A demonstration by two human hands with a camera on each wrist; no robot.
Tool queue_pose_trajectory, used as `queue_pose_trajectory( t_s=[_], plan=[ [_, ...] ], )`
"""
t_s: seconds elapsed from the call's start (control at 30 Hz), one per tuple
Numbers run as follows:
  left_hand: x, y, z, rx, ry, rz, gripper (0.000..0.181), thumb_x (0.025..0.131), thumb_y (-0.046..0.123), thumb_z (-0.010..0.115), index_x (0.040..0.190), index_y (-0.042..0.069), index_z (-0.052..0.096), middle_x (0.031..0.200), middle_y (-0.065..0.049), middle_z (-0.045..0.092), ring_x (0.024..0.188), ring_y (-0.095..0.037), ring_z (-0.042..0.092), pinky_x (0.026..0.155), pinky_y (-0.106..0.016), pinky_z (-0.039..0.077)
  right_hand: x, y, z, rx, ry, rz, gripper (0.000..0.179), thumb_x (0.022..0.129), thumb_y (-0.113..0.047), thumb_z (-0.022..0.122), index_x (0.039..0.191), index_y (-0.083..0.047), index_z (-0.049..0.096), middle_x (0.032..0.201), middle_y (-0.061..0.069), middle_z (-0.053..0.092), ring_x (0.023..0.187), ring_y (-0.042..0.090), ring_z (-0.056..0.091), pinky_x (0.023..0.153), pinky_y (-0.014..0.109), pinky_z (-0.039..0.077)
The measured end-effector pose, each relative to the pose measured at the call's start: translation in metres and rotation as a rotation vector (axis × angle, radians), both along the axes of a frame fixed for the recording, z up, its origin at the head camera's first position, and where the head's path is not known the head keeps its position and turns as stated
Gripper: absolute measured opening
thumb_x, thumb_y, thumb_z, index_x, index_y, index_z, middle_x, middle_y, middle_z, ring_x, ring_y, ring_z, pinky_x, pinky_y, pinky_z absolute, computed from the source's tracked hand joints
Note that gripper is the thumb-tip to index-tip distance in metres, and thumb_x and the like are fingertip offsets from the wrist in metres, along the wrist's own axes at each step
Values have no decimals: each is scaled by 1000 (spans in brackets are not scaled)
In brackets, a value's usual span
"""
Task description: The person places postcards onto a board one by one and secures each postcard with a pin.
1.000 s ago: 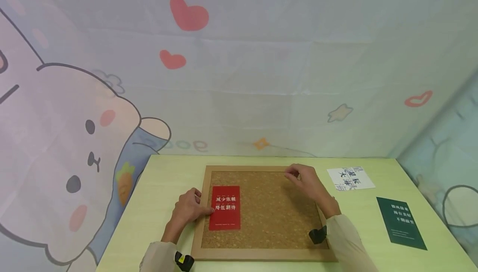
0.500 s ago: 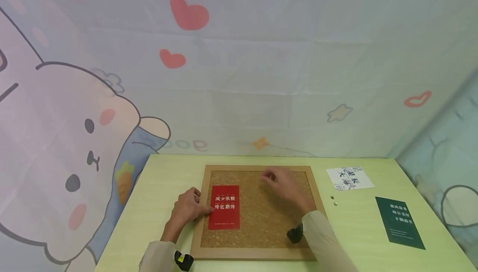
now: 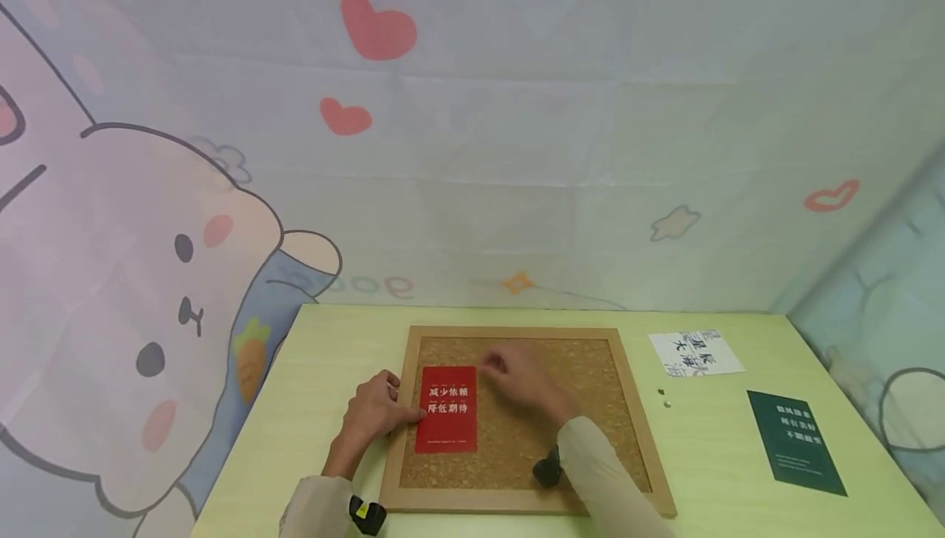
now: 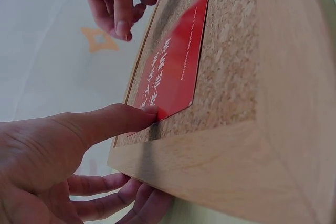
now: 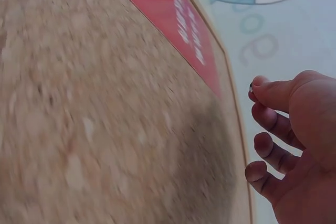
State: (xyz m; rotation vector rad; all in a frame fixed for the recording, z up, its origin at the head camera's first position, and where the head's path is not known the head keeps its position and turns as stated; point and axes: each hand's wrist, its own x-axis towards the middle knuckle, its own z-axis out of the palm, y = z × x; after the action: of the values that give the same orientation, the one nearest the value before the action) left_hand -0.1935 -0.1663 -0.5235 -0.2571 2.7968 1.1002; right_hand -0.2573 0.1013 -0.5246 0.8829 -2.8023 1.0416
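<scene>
A red card (image 3: 446,431) with white lettering lies on the left part of a wood-framed cork board (image 3: 550,456). My left hand (image 3: 375,408) is at the board's left side, its straight thumb pressing the card's edge. Its other fingers rest against the outside of the frame, as the left wrist view shows. Over the cork, close to the card's upper right corner, is my right hand (image 3: 517,374). Between its thumb and forefinger it pinches a tiny thumbtack (image 5: 251,87), mostly hidden by the fingertips.
Two small shiny tacks (image 3: 667,403) lie on the pale green table (image 3: 709,472) to the right of the board. Farther right are a white card (image 3: 694,353) with dark lettering and a dark green card (image 3: 797,444). A printed cloth (image 3: 480,152) hangs behind the table.
My right hand has moved left across the board, from its upper right corner to beside the red card. The tacks its arm covered now show. My left hand stays in place.
</scene>
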Motion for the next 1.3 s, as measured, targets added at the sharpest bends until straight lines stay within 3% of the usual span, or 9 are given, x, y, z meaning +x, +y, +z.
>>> queue_pose_trajectory(
  t_s=[0.2,0.47,0.77,1.13,1.3],
  plan=[
    [-2,1,-3,2,-10,10,65,73,29,95,118,0,58,100,-11,63,79,-25,61,66,-37,55,0,-17,-6,26,-98,5,15,102,-20,67,111,-10,73,97,-4,67,90,13,61,82,35,53],
    [-3,1,-4,15,3,-9,66,73,29,95,118,0,58,99,-11,63,79,-25,62,65,-38,55,-5,-36,-12,79,-75,34,5,100,-16,69,98,-13,73,87,-6,63,84,12,57,77,34,50],
    [-3,-1,-4,18,0,2,65,72,29,95,117,1,58,99,-11,63,80,-26,62,66,-39,54,-10,-48,-13,93,-104,3,5,101,-18,69,98,-16,73,82,-9,61,76,10,57,71,29,50],
    [-2,-3,-4,27,11,3,63,72,29,95,116,2,59,97,-10,62,78,-25,61,63,-36,52,-17,-58,-15,64,-162,-38,4,101,-16,68,103,-15,72,89,-5,64,81,12,59,75,33,51],
    [-1,-3,-5,33,21,-9,63,73,29,95,117,1,59,98,-10,62,77,-24,61,62,-36,51,-20,-58,-8,53,-200,-35,6,101,-13,68,100,-12,74,90,-1,66,81,14,60,76,35,52]
  ],
)
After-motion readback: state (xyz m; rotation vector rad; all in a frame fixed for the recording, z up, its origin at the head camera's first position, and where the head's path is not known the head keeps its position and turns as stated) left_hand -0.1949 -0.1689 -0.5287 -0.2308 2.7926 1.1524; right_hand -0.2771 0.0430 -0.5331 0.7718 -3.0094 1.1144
